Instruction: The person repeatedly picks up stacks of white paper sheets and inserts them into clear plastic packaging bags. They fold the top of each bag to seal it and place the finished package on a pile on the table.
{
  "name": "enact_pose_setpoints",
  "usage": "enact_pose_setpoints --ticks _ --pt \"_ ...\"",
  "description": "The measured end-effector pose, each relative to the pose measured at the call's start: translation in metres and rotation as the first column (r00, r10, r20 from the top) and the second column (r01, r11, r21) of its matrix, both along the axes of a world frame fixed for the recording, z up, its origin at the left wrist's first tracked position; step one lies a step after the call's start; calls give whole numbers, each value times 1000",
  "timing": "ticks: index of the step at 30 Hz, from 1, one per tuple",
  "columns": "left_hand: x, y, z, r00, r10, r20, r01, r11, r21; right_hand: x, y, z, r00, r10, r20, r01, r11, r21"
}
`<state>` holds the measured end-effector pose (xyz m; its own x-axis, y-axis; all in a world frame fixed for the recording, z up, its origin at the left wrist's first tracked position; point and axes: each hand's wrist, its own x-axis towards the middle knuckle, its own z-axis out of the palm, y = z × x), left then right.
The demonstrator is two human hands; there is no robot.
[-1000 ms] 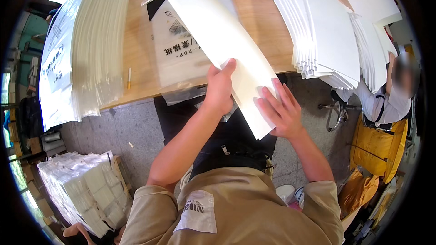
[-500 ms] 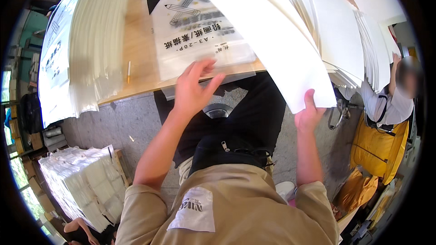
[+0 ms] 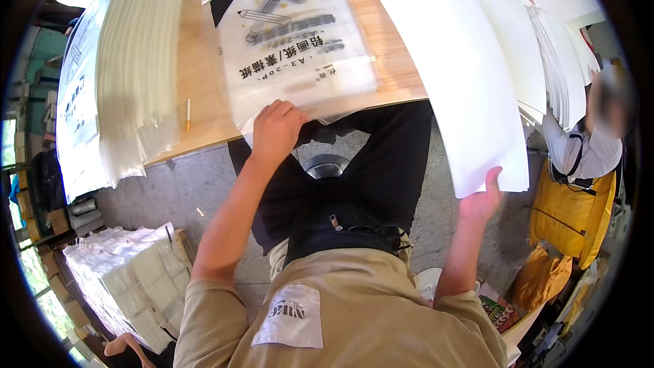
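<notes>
My right hand (image 3: 481, 199) grips the near end of a bundle of white paper sheets (image 3: 470, 112), thumb on top. The sheets slope from the tabletop down past its front edge. My left hand (image 3: 278, 129) is closed, its fingers pinching the near edge of a clear printed plastic bag (image 3: 300, 61). That bag lies flat on the wooden table (image 3: 398, 61), with pencil drawings and dark lettering on it. Its near edge hangs a little over the table's edge.
Filled plastic bags (image 3: 139, 75) stand stacked on the left, beside a cigarette (image 3: 189, 114). More white paper (image 3: 507, 48) is fanned at the right. Wrapped bundles (image 3: 129, 279) stand on the floor at left. Another person (image 3: 579, 140) sits at far right near a yellow sack (image 3: 569, 221).
My right hand has moved right and toward me, drawing the paper off the plastic bag. My left hand has come down to the bag's edge and its fingers have closed.
</notes>
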<state>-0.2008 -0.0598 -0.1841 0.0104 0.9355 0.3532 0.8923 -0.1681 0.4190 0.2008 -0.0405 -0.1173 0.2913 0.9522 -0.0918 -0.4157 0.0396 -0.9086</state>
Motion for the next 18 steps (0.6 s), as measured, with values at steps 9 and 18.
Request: enact_pose_setpoints --ticks 9,18 --pt "-29 73 58 971 41 235 108 804 -585 93 -29 -20 968 100 -232 -102 995 2" --pt "-17 78 41 930 -100 353 255 869 -425 124 -82 -43 974 191 -125 -199 978 -56"
